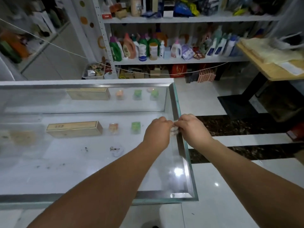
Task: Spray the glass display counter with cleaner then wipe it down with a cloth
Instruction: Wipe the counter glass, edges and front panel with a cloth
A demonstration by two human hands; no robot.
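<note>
The glass display counter (185, 163) fills the left and middle of the head view, its right edge running under my hands. My left hand (157, 131) and my right hand (191, 127) meet over that right edge. Both pinch a small pale crumpled cloth (174, 130), most of it hidden between my fingers. No spray bottle for the cleaner shows near my hands.
Under the glass lie a long tan box (74, 129), an orange packet (113, 128) and a green packet (136, 127). White shelves (181, 60) with bottles stand behind. A wooden table (263, 63) on a black base is at the right, above tiled floor.
</note>
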